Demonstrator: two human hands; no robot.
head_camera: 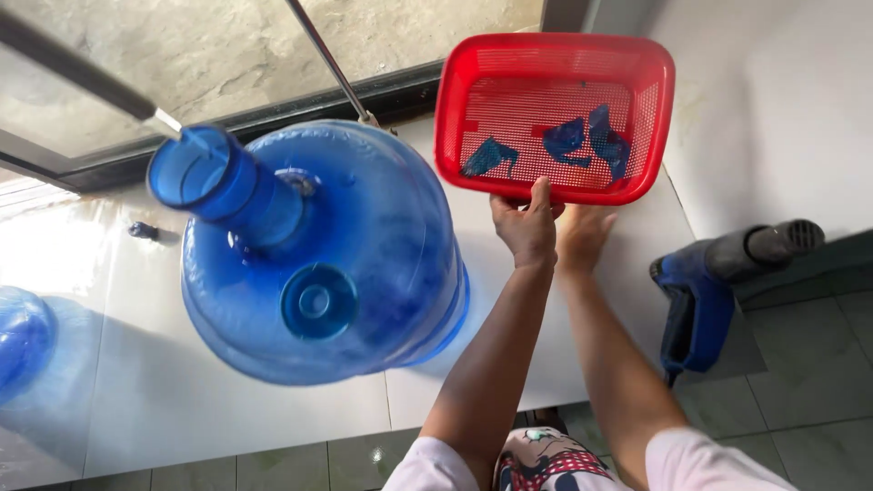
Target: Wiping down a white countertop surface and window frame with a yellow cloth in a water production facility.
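A red plastic mesh basket point(555, 64) is held tilted over the white tiled counter point(164, 400). My left hand point(527, 223) grips its near rim with the thumb on top. My right hand point(582, 235) is beside it, under the same rim, supporting the basket. Inside the basket lie a few torn pieces of blue plastic film point(582, 141). Left of my hands stands a large blue water jug point(364, 236) with an open neck point(205, 173) and a round blue cap point(316, 302) seen against its side.
A blue and black heat gun point(705, 291) lies at the counter's right edge by the white wall. Part of another blue jug point(23, 336) shows at the far left. A small blue object point(143, 230) sits near the window frame. Metal rods point(332, 64) cross above.
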